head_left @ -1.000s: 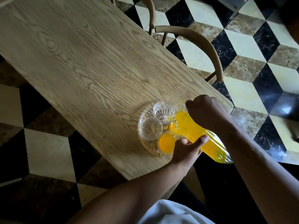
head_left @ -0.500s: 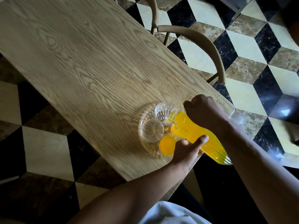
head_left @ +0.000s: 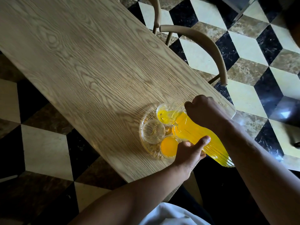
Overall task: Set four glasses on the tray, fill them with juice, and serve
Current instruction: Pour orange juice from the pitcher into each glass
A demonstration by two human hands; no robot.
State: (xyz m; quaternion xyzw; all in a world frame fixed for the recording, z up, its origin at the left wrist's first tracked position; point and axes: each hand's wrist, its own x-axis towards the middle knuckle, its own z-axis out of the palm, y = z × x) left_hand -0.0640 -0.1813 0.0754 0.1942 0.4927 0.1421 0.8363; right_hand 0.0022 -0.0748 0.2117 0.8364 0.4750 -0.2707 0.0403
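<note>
Pouring juice: right hand (head_left: pixel 205 112) curled round the jug (head_left: pixel 199 137) near its neck, tipping the spout into the far glass (head_left: pixel 165 115) on the tray (head_left: pixel 144 143); left hand (head_left: pixel 189 151) cups the jug's belly, thumb up, likely to steady it; near glass (head_left: pixel 168 146) full, left glass (head_left: pixel 152 132) empty; tray near the counter (head_left: pixel 81 62) edge.

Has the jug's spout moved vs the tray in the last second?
Yes. The jug has swung its spout toward the far glass on the tray, where juice now lands; earlier that glass was empty. Both hands grip the jug.
</note>
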